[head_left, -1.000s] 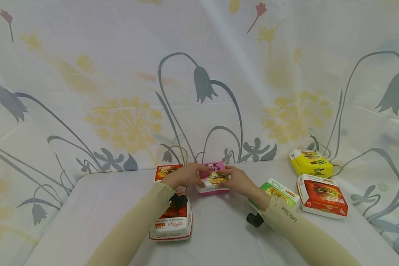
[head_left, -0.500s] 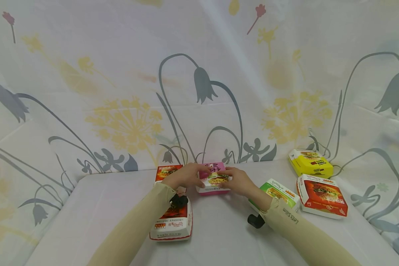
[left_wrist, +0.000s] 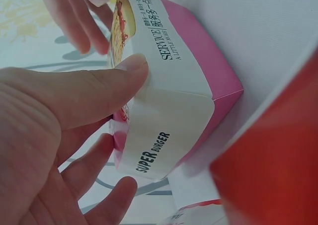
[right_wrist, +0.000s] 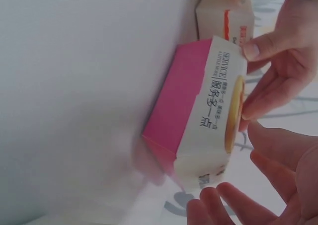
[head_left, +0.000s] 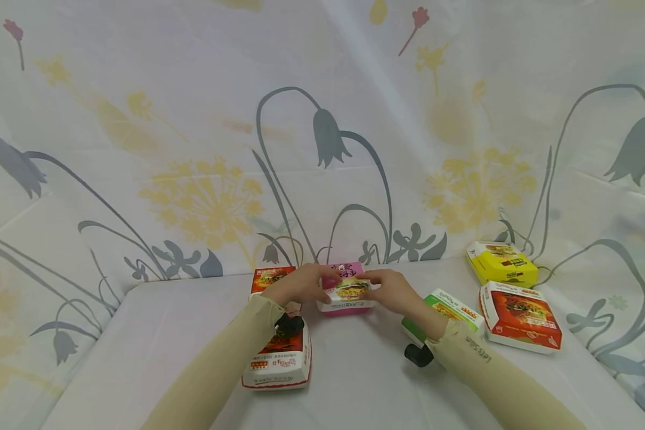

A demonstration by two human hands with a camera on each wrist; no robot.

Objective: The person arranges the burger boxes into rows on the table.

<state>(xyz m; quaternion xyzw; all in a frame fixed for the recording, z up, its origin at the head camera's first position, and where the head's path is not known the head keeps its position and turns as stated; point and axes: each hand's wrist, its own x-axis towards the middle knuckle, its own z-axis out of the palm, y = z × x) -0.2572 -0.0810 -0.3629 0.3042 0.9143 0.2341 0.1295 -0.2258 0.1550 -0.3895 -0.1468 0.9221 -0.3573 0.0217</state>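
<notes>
A pink and white burger box (head_left: 349, 291) stands on the white-covered table, between both hands. My left hand (head_left: 302, 283) grips its left side, with the thumb on the near upper corner in the left wrist view. The box's side reads "SUPER BURGER" in that view. My right hand (head_left: 396, 292) is at the right side of the box, fingers loosely bent and spread. In the right wrist view, its thumb (right_wrist: 271, 140) is close to the box's upper edge and its fingers lie apart from the end wall. Behind my left wrist are red and white burger boxes (head_left: 279, 376).
Right of the right forearm lie a green and white box (head_left: 451, 307), a red and white box (head_left: 524, 313) and a yellow box (head_left: 507, 266). A floral-printed curtain (head_left: 322, 203) rises behind the table. Dark wrist cameras (head_left: 419, 355) sit under the wrists.
My right hand has drawn slightly to the right, its fingers coming away from the pink box. The left hand and the box have stayed almost in place.
</notes>
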